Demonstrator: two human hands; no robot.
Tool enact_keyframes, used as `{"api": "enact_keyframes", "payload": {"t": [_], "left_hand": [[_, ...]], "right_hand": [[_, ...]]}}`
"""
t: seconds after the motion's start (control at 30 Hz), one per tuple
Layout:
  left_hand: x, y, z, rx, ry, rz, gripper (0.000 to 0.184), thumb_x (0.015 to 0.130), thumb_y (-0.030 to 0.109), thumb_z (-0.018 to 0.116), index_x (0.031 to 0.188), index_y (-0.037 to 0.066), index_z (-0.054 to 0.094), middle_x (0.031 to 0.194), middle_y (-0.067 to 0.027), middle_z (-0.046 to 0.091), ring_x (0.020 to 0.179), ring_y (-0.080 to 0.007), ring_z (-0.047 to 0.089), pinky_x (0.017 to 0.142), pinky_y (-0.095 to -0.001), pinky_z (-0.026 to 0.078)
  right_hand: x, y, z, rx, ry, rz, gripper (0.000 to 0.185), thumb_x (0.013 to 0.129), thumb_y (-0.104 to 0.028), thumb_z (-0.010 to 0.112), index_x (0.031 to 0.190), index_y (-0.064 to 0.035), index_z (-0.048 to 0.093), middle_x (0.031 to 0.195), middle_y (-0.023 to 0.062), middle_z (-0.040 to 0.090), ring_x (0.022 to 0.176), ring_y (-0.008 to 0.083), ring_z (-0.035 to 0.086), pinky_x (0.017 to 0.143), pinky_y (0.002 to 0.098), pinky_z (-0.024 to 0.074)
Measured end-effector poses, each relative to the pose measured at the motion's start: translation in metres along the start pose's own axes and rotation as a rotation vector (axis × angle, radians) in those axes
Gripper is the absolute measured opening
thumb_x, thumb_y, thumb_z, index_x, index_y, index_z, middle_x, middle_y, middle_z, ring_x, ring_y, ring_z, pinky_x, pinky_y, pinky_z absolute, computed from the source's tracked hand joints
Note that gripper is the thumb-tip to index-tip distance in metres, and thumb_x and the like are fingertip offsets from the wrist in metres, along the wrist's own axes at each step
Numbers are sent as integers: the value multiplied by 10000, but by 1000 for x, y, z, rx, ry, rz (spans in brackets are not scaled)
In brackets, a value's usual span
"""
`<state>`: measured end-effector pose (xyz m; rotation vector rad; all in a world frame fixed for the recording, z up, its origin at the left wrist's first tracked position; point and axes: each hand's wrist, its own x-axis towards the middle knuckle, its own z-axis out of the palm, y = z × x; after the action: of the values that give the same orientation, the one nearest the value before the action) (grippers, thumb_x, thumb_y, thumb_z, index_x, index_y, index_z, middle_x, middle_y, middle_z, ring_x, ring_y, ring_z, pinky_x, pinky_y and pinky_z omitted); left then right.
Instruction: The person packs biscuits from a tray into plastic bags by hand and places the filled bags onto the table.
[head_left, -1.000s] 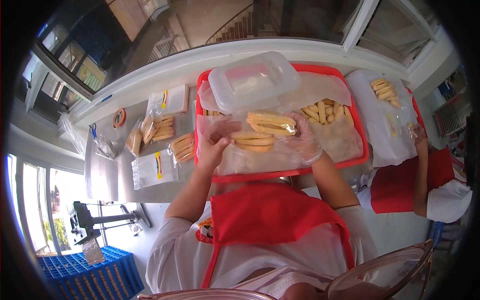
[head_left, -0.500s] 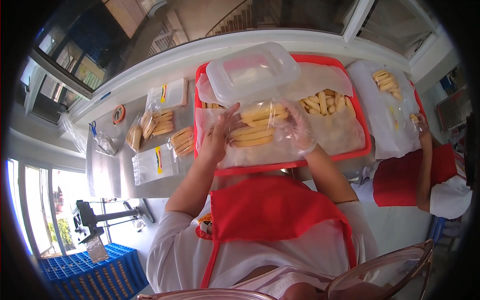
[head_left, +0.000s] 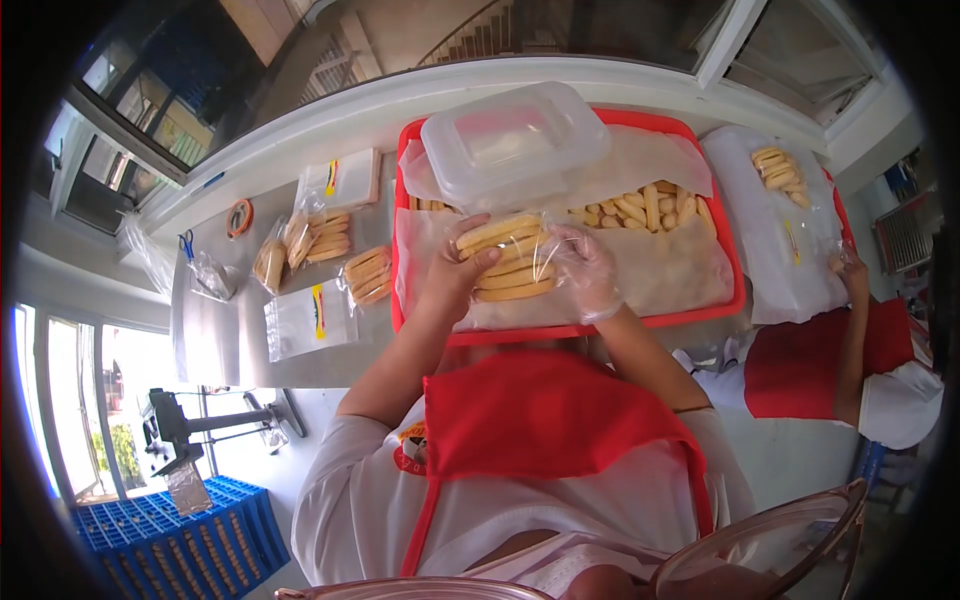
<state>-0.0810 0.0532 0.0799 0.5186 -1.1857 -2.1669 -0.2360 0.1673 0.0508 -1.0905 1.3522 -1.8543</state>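
A clear plastic bag of pale finger-shaped biscuits (head_left: 510,268) is held over the red tray (head_left: 412,310). My left hand (head_left: 458,268) is closed around its left side, with the thumb lying across the front. On the other side, my right hand (head_left: 590,270), in a clear plastic glove, has its fingers closed on the bag's right end. Some of those fingertips are hard to make out through the film. Loose finger biscuits (head_left: 640,208) show in the tray between sheets of white paper (head_left: 660,270).
A translucent plastic container (head_left: 510,140) rests over the tray's back edge. Filled bags (head_left: 318,238), flat labelled bags (head_left: 312,322), a tape roll (head_left: 239,218) and blue-handled scissors (head_left: 186,243) lie left. At right, a co-worker's hand (head_left: 852,272) is beside a white-covered tray (head_left: 765,235).
The bag has turned and its biscuits now sit closer together in a stack. My left hand has wrapped around the bag, its thumb now over the front. My right hand has moved inward.
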Motion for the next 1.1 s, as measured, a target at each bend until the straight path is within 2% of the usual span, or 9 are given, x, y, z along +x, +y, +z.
{"api": "enact_keyframes", "payload": {"t": [0.07, 0.17, 0.33, 0.53, 0.63, 0.77, 0.87, 0.97, 1.1], "left_hand": [[1, 1, -3, 204, 18, -30, 514, 732, 55, 647, 1187, 54, 406, 983, -53, 546, 905, -130, 523, 747, -260, 461], [-10, 0, -8, 404, 30, 71, 520, 746, 56, 626, 1209, 102, 394, 1004, -60, 548, 924, -141, 525, 764, -270, 464], [-26, -11, -24, -30, -57, -171, 495, 807, 145, 568, 1248, 120, 344, 1064, -58, 521, 997, -179, 507, 827, -298, 446], [-42, -3, -31, -327, -28, -131, 537, 790, 222, 582, 1232, 44, 334, 1097, -121, 504, 1048, -235, 485, 895, -375, 408], [-51, 6, -45, -315, 89, -233, 542, 793, 225, 568, 1254, 101, 311, 1168, -116, 454, 1087, -234, 455, 880, -387, 421], [-48, 38, -102, -360, -108, 111, 514, 794, 400, 528, 1164, 59, 423, 1047, -103, 537, 938, -214, 559, 808, -382, 473], [-44, 56, -179, -344, 128, 59, 546, 806, 437, 500, 1179, 51, 403, 1067, -118, 529, 958, -253, 549, 812, -398, 473], [-27, 59, -234, -132, 377, 13, 541, 790, 349, 565, 1205, 58, 377, 1052, -133, 534, 945, -263, 546, 782, -372, 478], [-2, 36, -259, 901, 586, 41, 596, 732, 330, 642, 1219, 116, 374, 1059, -142, 518, 931, -260, 529, 768, -364, 446]], "right_hand": [[-2, -20, 3, 68, -15, 229, 245, 832, -99, 526, 1072, -52, 545, 1001, 42, 500, 867, 115, 492, 702, 215, 422], [-7, -37, 13, 53, -106, 181, 284, 833, -142, 540, 1094, -33, 520, 1045, 53, 502, 889, 129, 494, 721, 227, 428], [-20, 8, 7, -263, -64, 21, 282, 821, -130, 567, 1065, 4, 523, 1054, 50, 510, 904, 138, 492, 767, 240, 423], [-25, -17, 37, -7, 4, 292, 125, 792, 4, 552, 916, 17, 558, 965, 38, 505, 866, 118, 491, 756, 232, 419], [-20, -9, 38, -176, -67, -16, 124, 781, 1, 564, 905, 7, 555, 946, 32, 522, 838, 101, 498, 741, 232, 429], [-15, 7, 9, 370, 93, 273, 158, 768, -5, 570, 923, -16, 542, 882, 16, 530, 787, 82, 496, 711, 216, 423], [-12, 4, -11, 129, 173, 328, 152, 759, -50, 587, 898, -33, 528, 793, 11, 527, 715, 70, 490, 637, 201, 407], [-11, 22, -30, 124, 151, 407, 146, 765, -117, 601, 865, -50, 519, 705, -2, 516, 642, 61, 475, 573, 183, 370], [-14, 49, -47, 167, 115, 479, 144, 763, -124, 597, 859, -61, 509, 676, -4, 510, 597, 63, 461, 553, 182, 355]]}}
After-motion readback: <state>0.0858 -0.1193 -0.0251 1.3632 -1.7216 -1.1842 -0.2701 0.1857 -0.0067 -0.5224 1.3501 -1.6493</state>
